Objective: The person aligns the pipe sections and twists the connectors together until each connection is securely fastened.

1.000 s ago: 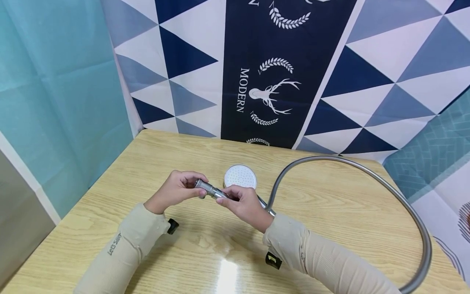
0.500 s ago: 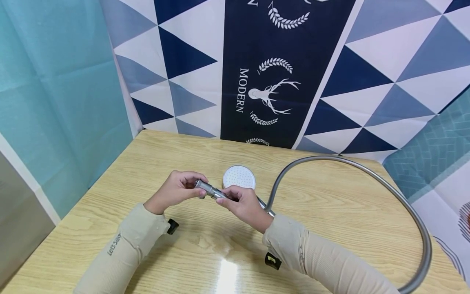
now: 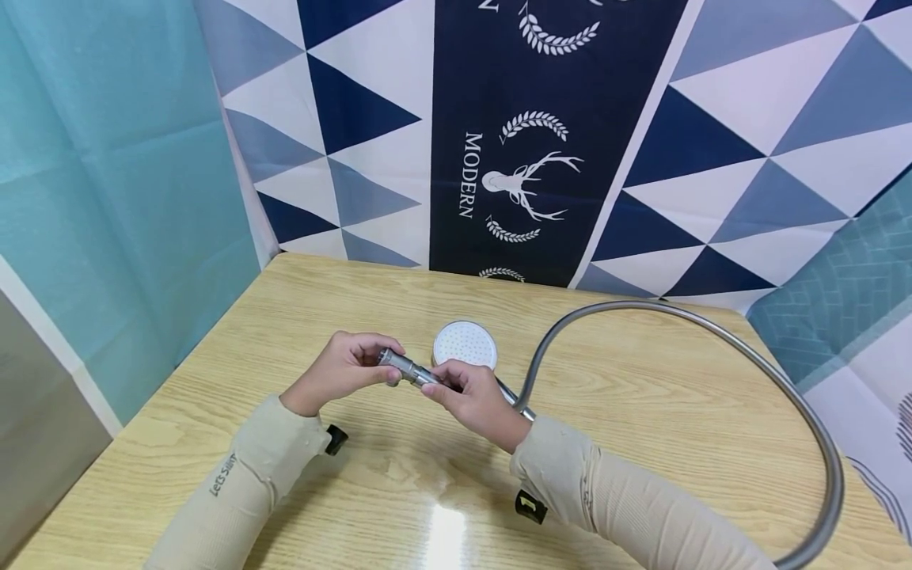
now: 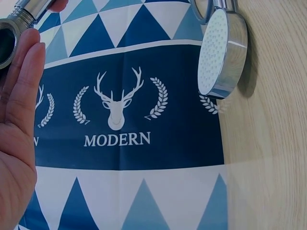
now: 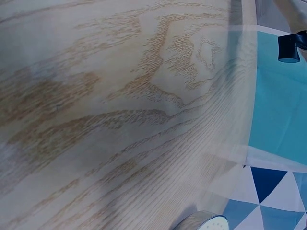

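Note:
In the head view my left hand (image 3: 342, 370) pinches a chrome fitting (image 3: 392, 360) between thumb and fingers. The left wrist view shows the fitting's round, dark opening (image 4: 6, 44) and a ridged neck, with the fingers (image 4: 24, 91) alongside. My right hand (image 3: 476, 398) grips the chrome tube (image 3: 423, 375) that lines up with the fitting. Whether the two are joined I cannot tell. A round shower head (image 3: 465, 345) with a white nozzle face lies just beyond the right hand. Its handle (image 3: 514, 399) runs behind that hand, which hides part of it.
A grey flexible shower hose (image 3: 641, 307) arches over the right side of the wooden table (image 3: 385, 507), running behind the right wrist. Patterned cloth (image 3: 527, 182) hangs along the back, and a teal cloth (image 3: 142, 182) at the left. Black wrist cameras (image 3: 530, 505) sit under both sleeves.
Both hands keep the same hold and place. The view has shifted very slightly; the hose's outer bend appears a little farther right.

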`<state>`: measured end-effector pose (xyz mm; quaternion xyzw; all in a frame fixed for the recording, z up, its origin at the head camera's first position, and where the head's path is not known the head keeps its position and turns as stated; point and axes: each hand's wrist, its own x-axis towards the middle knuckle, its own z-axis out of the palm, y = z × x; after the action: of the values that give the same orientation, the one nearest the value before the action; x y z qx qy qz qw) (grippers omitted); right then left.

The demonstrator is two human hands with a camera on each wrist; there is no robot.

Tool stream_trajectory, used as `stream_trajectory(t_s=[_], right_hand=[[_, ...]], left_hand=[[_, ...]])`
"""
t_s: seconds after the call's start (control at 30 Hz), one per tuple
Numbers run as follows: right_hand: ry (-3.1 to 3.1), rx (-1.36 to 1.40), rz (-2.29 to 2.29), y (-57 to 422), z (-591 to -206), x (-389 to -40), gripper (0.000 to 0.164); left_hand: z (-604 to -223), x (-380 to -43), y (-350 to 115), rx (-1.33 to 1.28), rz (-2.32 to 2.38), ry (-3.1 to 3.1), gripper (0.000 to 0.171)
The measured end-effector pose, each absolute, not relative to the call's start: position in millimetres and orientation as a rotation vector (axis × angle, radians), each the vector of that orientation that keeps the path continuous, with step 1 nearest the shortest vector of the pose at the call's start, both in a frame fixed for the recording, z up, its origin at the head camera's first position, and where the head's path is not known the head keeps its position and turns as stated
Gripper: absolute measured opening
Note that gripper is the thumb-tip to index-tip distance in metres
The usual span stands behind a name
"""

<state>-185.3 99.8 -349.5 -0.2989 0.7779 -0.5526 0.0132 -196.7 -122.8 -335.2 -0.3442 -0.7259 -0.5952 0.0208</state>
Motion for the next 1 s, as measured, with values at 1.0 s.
stream_trajectory(t_s=[1.0], right_hand=[[2.489, -0.976, -1.631, 102.4, -350.1, -186.0, 0.013]], left_hand=[[-334.3, -198.1, -120.9, -1.095, -1.848, -2.238, 0.044]])
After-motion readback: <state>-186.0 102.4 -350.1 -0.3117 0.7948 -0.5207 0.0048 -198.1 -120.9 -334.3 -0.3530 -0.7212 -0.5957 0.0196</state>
